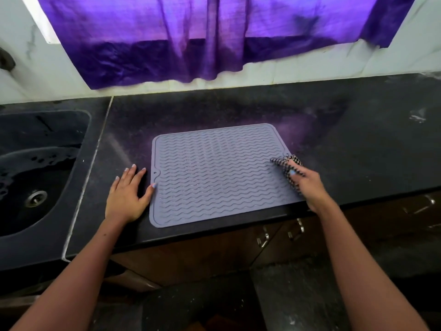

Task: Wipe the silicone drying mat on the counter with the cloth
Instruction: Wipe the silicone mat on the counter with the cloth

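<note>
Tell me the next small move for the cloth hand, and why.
Probably drag the cloth leftward across the mat: the right hand grips it at the mat's right edge, while the left hand rests flat at the left edge, steadying it.

Dim purple light through the backlit curtain (191, 37), soft blur throughout, wide-angle bending at edges.

You have nothing to read here: no text, label, brand, number or sign shows on any surface (the only marking in sight is a plain wavy relief, which spells nothing).
</note>
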Demonstrator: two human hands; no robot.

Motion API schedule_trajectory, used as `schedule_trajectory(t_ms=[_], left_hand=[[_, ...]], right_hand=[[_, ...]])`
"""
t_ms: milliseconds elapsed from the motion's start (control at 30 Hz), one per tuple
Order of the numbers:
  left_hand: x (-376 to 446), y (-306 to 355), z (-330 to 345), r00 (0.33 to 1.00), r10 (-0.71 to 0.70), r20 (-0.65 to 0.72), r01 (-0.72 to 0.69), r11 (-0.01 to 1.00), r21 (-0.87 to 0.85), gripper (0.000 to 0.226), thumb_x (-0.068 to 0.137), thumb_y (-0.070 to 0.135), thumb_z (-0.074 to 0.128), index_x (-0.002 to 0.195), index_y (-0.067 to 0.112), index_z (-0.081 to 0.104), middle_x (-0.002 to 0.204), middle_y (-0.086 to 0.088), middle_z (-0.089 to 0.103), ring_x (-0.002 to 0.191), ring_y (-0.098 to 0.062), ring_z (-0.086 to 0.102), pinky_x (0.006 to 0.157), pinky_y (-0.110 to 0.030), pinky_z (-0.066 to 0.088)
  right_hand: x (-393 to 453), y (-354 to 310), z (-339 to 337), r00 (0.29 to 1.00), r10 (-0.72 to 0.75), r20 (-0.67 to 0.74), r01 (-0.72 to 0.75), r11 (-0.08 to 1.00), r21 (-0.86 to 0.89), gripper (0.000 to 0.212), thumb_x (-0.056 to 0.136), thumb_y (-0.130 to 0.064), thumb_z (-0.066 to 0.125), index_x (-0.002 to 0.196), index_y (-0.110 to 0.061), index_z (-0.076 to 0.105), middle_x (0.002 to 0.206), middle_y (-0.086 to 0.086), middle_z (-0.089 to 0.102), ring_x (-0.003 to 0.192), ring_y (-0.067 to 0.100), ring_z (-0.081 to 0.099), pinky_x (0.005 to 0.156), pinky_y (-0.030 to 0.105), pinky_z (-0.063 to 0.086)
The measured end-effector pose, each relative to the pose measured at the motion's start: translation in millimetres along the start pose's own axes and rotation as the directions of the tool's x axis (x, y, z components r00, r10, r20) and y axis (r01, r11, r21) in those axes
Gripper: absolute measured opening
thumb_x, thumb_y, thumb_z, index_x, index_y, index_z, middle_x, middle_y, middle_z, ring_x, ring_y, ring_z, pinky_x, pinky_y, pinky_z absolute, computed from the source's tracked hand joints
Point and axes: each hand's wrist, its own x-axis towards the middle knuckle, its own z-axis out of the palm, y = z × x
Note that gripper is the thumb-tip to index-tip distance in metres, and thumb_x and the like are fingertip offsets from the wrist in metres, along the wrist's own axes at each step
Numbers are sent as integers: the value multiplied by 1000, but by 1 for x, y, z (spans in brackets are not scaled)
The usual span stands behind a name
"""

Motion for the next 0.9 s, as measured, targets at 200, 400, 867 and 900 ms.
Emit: schedule_trajectory(t_ms=[200, 400, 867, 900], left_hand=[[-4, 2, -3, 1000, -14, -4, 14, 1000, -6, 87, 78, 71, 13, 144, 18, 37, 155, -7, 25, 144, -21, 19, 117, -39, 10], [-6, 1, -4, 1000, -9, -25, 9, 999, -38, 82, 82, 65, 17, 141, 15, 42, 152, -10, 31, 143, -23, 23, 117, -40, 15], [-3, 0, -1, 998, 20, 63, -21, 999, 27, 86, 79, 62, 0, 149, 17, 24, 158, -7, 15, 146, -21, 10, 118, -43, 6], [-3, 0, -2, 997, 22, 76, -24, 999, 35, 88, 78, 62, -2, 149, 17, 22, 158, -6, 13, 146, -20, 8, 118, -42, 5]], right_hand=[[-6, -30, 9, 944, 145, -297, -13, 914, 405, 35, 97, -9, 44, 130, -10, 52, 111, 3, 62, 104, 19, 58, 80, 29, 51], [-64, -9, 101, 941, -336, 33, 287, 747, -600, 53, 95, -13, 47, 144, -19, 31, 155, -4, 21, 145, 16, 17, 117, 29, 13], [-36, -50, 97, 995, 96, -36, -88, 981, 173, 38, 100, -16, 39, 136, -9, 45, 131, 9, 56, 104, 16, 55, 93, 28, 44], [-45, -55, 107, 996, 64, -66, -55, 990, 133, 39, 99, -15, 39, 138, -12, 42, 133, 7, 54, 105, 16, 55, 91, 27, 43]])
